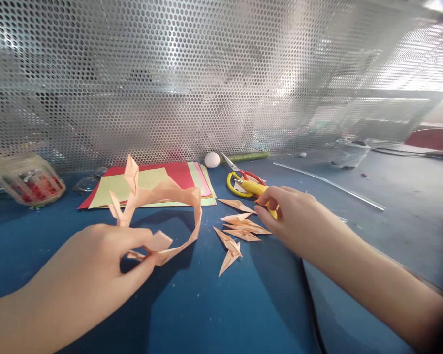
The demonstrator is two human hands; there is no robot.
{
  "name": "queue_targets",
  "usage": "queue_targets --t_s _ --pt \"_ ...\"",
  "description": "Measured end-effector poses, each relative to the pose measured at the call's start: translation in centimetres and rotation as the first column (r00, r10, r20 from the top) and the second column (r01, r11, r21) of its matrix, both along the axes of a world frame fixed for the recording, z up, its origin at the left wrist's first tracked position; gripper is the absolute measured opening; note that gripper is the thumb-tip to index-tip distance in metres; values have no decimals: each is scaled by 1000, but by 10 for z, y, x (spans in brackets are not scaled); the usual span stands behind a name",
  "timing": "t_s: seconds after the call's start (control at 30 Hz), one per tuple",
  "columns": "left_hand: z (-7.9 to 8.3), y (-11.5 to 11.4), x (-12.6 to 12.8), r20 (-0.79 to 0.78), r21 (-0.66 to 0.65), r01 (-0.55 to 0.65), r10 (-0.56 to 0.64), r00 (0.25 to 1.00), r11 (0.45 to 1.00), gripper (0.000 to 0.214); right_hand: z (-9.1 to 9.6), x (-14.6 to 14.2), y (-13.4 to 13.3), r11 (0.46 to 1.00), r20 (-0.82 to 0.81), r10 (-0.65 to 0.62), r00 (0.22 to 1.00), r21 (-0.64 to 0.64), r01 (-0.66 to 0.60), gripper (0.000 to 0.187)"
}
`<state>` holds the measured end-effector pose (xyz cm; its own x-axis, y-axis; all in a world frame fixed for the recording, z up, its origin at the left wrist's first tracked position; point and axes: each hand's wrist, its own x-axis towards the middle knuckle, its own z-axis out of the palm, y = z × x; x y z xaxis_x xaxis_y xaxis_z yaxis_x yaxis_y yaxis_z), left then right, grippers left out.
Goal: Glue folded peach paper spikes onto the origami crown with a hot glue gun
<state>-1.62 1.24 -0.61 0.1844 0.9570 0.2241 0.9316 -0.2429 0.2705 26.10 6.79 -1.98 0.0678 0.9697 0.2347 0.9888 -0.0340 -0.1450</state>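
Observation:
My left hand (112,255) is closed in a pinch on a ring of linked, folded peach paper pieces (162,201), held just above the blue mat (214,305). My right hand (295,216) reaches to the right of it, fingers curled on a yellow object (260,189) beside the yellow and red scissors (243,183). Several loose folded peach pieces (239,228) lie on the mat between my two hands.
A stack of coloured paper sheets (151,182) lies behind the ring. A clear jar with red contents (27,179) stands at far left. A white ball (211,160) and a green stick (249,157) sit by the perforated metal screen (221,73). Grey table surface (391,206) extends right.

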Motion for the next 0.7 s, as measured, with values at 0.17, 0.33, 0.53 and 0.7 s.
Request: queue_targets --t_s 0.17,0.33,0.53,0.7 --pt "18 4 5 -62 -126 -86 78 995 988 34 -4 17 7 979 72 -204 976 -18 205 26" --pt "22 4 7 -29 -234 -89 84 996 968 37 -16 17 16 978 48 -198 979 -49 200 19" --pt "24 5 5 -64 -270 -75 60 996 960 36 -27 17 29 989 -127 -141 982 -59 135 27" --pt "20 5 3 26 -249 -13 20 999 968 34 -40 30 41 995 -352 -99 931 -11 102 27"
